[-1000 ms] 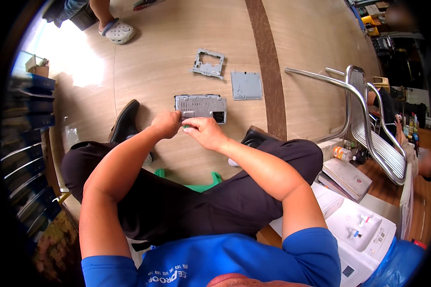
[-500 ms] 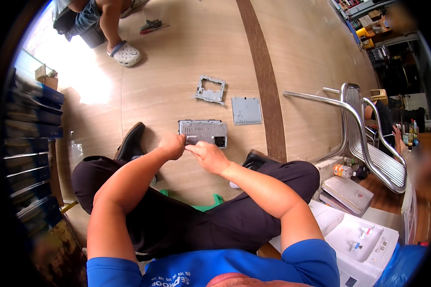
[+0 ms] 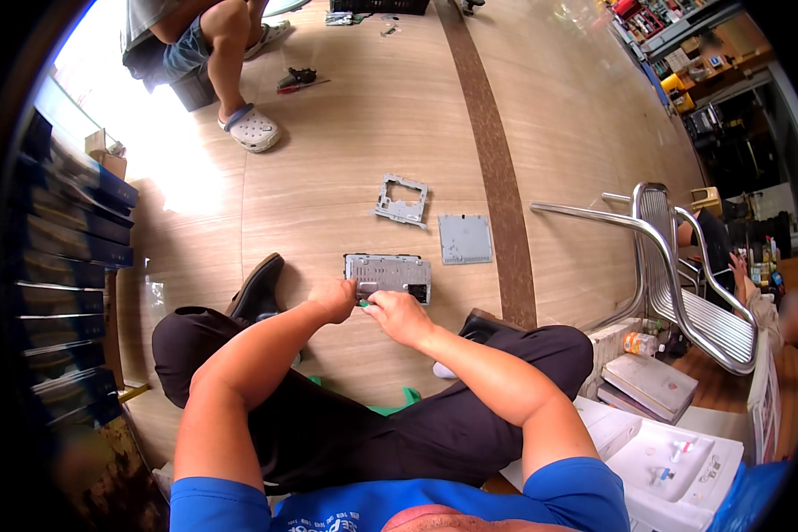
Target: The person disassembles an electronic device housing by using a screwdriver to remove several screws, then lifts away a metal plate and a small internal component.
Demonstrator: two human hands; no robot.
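Observation:
On the floor before me lies a flat grey metal unit [image 3: 388,269], shaped like a car stereo, with slotted holes and a black socket at its near right corner. My left hand [image 3: 334,300] is closed at its near left corner, the fingers curled against the edge. Close beside it, my right hand [image 3: 401,317] is pinched at the unit's near side. A small green bit [image 3: 363,303] shows at its fingertips; the rest of what it holds is hidden. Beyond the unit lie a grey metal bracket frame [image 3: 385,209] and a flat metal cover plate [image 3: 465,239].
A screwdriver with a red part [image 3: 301,86] and a dark tool lie near another person's clog [image 3: 254,130]. At right stands a metal chair [image 3: 656,266], with a white basin [image 3: 674,465] nearer. Stacked blue boxes [image 3: 71,284] line the left. A green stool [image 3: 408,399] is partly under my legs.
The whole view has shifted, so the floor items sit lower and a little further right. Both hands stay at the unit's near side, and a green bit now shows at my right fingertips.

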